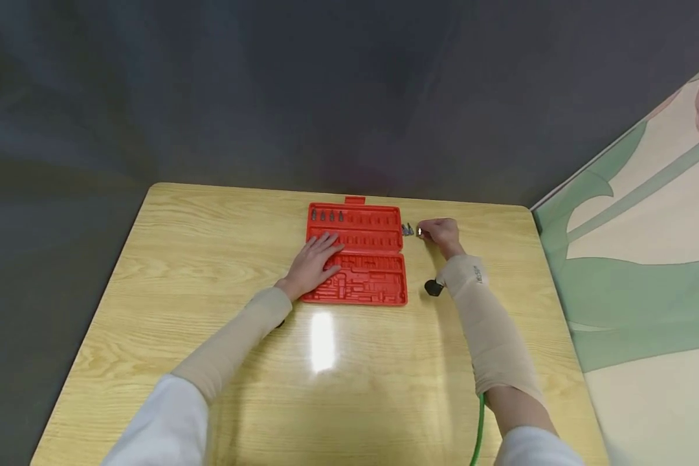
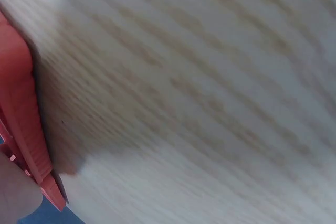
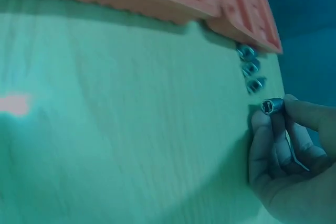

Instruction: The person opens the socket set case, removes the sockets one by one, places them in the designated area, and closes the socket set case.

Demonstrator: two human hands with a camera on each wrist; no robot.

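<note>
1. Red tool case (image 1: 358,252) lies at frame centre, pinned flat by the left hand (image 1: 313,262), fingers spread.
2. Right hand (image 1: 439,234) pinches a small socket (image 3: 272,106) upper right, near loose sockets (image 3: 250,68).

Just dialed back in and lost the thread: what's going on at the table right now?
A person is working at a wooden table with an open red tool case. The left hand rests flat on the case. The right hand pinches a small metal socket just right of the case, beside a few more loose sockets lying on the table. A few bits sit in the case's top row.
</note>
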